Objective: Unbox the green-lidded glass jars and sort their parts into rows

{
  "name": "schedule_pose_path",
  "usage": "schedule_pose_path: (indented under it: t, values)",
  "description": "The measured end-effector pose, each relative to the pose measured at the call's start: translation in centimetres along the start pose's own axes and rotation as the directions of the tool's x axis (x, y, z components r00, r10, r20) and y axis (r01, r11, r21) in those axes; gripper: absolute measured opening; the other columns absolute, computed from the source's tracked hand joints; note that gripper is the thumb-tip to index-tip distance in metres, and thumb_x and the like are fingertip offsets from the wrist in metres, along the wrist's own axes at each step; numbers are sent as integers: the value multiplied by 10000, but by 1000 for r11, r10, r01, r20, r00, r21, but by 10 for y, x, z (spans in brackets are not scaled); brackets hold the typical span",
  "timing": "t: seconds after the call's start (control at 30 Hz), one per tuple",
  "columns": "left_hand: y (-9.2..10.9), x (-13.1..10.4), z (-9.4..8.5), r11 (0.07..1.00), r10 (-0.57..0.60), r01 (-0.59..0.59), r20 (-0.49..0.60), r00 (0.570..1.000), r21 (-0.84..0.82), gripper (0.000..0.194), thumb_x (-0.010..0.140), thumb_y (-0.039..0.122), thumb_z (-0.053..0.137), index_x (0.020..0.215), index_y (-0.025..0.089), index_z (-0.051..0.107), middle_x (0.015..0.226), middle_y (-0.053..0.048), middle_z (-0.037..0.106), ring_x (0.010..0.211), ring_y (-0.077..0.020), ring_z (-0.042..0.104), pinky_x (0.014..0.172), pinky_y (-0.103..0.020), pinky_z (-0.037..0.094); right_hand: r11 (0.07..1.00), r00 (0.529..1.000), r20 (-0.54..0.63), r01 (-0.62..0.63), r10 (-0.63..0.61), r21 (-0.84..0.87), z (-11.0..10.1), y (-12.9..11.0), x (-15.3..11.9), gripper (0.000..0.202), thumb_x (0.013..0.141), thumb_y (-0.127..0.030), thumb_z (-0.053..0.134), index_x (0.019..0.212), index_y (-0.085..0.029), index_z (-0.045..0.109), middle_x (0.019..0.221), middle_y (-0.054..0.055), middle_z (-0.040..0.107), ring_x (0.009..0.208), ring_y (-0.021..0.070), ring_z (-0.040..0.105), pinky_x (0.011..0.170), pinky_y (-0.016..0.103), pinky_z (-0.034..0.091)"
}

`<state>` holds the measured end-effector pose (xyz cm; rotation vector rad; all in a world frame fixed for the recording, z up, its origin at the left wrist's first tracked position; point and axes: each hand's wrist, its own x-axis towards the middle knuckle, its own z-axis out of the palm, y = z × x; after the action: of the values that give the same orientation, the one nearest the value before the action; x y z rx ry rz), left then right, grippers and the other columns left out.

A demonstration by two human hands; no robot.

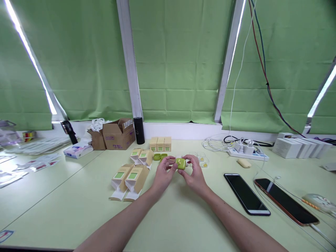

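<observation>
Between my two hands is a small green case [181, 163] with rounded corners and a pale mark on its face, held just above the table. My left hand [164, 173] pinches its left side with thumb and fingers. From the other side, my right hand [194, 175] grips its right edge. Behind my left hand sit more small green cases [156, 157], partly hidden by the fingers. Clear plastic pieces with yellow bits [203, 161] lie just beyond my right hand. To the left stand tan boxes [136, 176] with green windows and open white flaps.
Closed tan boxes [160, 144] line up at the back beside a black cylinder [139, 130] and a cardboard carton [118, 135]. On the right lie two phones [246, 193], a power strip [248, 154] with tangled cables, a beige oval object [244, 163] and white boxes [286, 147].
</observation>
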<state>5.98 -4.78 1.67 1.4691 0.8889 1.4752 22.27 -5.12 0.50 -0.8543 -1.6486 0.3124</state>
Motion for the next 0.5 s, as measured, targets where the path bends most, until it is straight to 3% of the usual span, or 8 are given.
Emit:
schedule_pose_path:
  t: [0.1,0.2,0.5]
  values:
    - [3,1,-3,980,111,-96,-79,991,177,398,794,440,820,1080,211,667,1133,-103,719,1109,-255,656,985,-405,471,999,1000,1,-21,21,33,0,-3,0,356,844,-255,689,1180,-264,572,1195,84,630,1130,279,571,934,471,531]
    - [5,1,-5,941,164,-128,-89,982,314,303,812,367,798,1070,230,719,1153,-99,705,1170,-270,598,1001,-417,450,998,999,4,-33,32,50,-1,-5,0,352,842,-253,685,1177,-264,577,1198,79,634,1127,272,586,931,460,536]
    - [2,-2,-6,922,194,-171,-31,981,349,234,845,291,746,1077,265,752,1119,-76,688,1132,-252,593,1005,-409,470,994,998,41,-55,52,94,-1,-6,0,355,847,-244,668,1192,-247,581,1188,80,669,1048,253,635,918,451,535]
